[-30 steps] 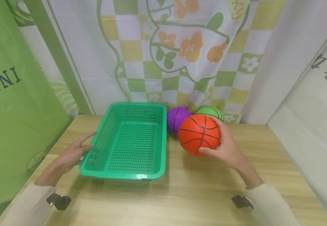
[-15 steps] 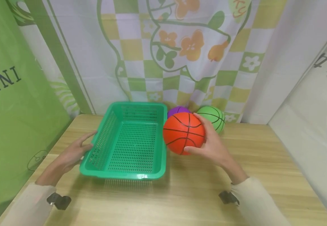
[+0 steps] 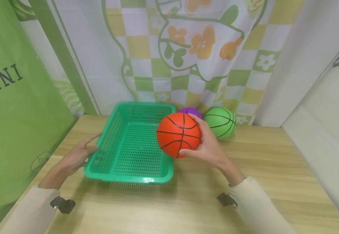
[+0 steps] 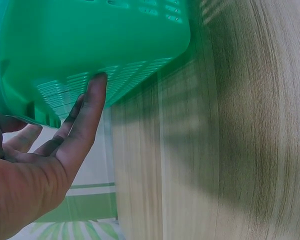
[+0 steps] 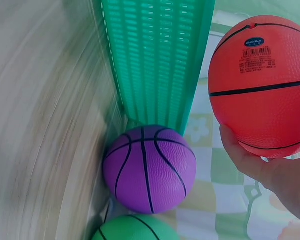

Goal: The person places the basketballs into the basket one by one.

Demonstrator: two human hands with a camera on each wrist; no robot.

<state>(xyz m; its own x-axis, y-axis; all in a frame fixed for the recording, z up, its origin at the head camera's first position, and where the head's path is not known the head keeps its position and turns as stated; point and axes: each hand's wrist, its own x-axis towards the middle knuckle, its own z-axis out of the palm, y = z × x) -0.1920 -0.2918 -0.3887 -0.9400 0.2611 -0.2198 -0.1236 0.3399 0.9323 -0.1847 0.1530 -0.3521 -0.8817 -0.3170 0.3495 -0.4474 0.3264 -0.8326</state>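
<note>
A green perforated plastic basket (image 3: 128, 179) sits on the wooden table, left of centre in the head view. My left hand (image 3: 76, 156) holds its left rim; in the left wrist view the fingers (image 4: 84, 122) reach under the rim against the outer wall. My right hand (image 3: 209, 148) grips an orange-red ball (image 3: 173, 135) with black basketball lines, thumb in front and fingers behind. The ball is raised above the table and overlaps the basket's right rim in the head view. The right wrist view shows a label on the ball (image 5: 260, 60).
A purple ball (image 5: 150, 170) rests beside the basket's right wall, partly hidden by the orange-red ball in the head view. Right of it lies a light green ball (image 3: 220, 123). A patterned curtain (image 3: 146, 78) hangs behind the table (image 3: 260, 169).
My right hand has carried the orange-red ball leftward, from in front of the purple and green balls to the basket's right rim. The left hand has stayed at the left rim.
</note>
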